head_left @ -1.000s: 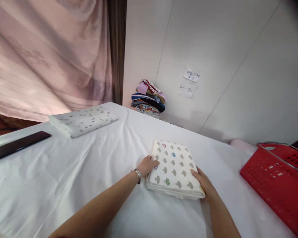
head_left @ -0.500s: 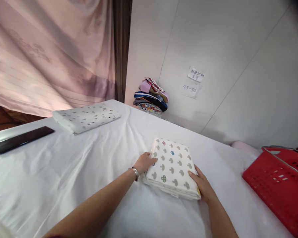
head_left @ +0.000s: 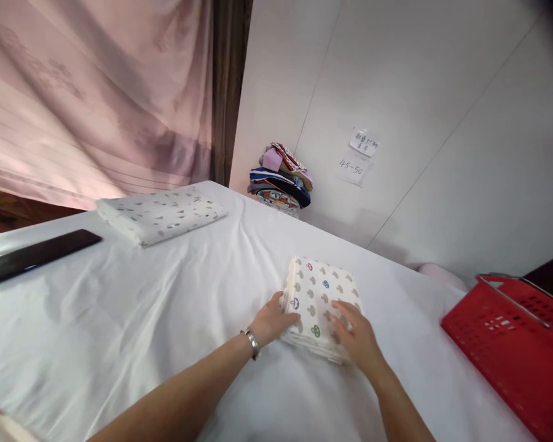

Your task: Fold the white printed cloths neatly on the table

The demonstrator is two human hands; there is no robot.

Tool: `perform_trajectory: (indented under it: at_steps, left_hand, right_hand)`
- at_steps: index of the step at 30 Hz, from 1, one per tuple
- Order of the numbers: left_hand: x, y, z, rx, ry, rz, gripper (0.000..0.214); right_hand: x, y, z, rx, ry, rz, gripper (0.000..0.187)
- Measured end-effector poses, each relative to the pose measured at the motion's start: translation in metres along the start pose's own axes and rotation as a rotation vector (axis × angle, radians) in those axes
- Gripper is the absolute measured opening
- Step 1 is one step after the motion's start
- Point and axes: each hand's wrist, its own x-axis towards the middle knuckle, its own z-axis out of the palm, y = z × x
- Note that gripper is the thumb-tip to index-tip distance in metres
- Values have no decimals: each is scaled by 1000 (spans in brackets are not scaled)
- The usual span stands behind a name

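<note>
- Right-hand fingers (head_left: 342,309) are spread apart and lying flat on top of the folded mushroom-print cloth (head_left: 320,283). They're pressing down on it, not clamped on anything.
- Left-hand fingers (head_left: 287,317) are at the cloth's left edge with the thumb laid over the top layer. The other fingers are tucked out of sight, so I can't tell if it's a pinch or just a steadying touch.
- What changed: half a second ago the right hand (head_left: 358,341) was cupping the near right corner from the side, and now it's up on the top face. To me that looks like the squaring-up of the edges is over and it's being patted flat.
- The left hand (head_left: 270,322), with the metal bracelet (head_left: 253,344) on its wrist, is at the same left edge as before.
- The cloth itself is in the same spot, mid-desk on the white sheet (head_left: 166,319), but it looks narrower and tidier than it did a second ago.
- Further out nothing has moved. The red basket (head_left: 511,344) is off to the right, well apart from the cloth.
- A second folded print cloth (head_left: 159,212) and a dark flat slab (head_left: 37,253) are far left, and the stack of clothes (head_left: 281,178) sits by the wall.
- The view has swung a bit, that's all.
</note>
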Motion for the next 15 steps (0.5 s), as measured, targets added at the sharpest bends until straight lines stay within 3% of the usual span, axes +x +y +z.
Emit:
perform_trajectory:
  at_steps: [3,6,15]
  left_hand:
    - [0,-2,-3,-120,-56,-17,72]
    - [1,-3,-7,-243,-90,-40,73]
    - [5,0,-8,-334,-112,-102,60]
  right_hand:
    - [-3,-38,21,3,-136,-141,37]
    - [-8,-56,41,-60,-153,-212,45]
    - [-15,-52,62,-143,16,-229,40]
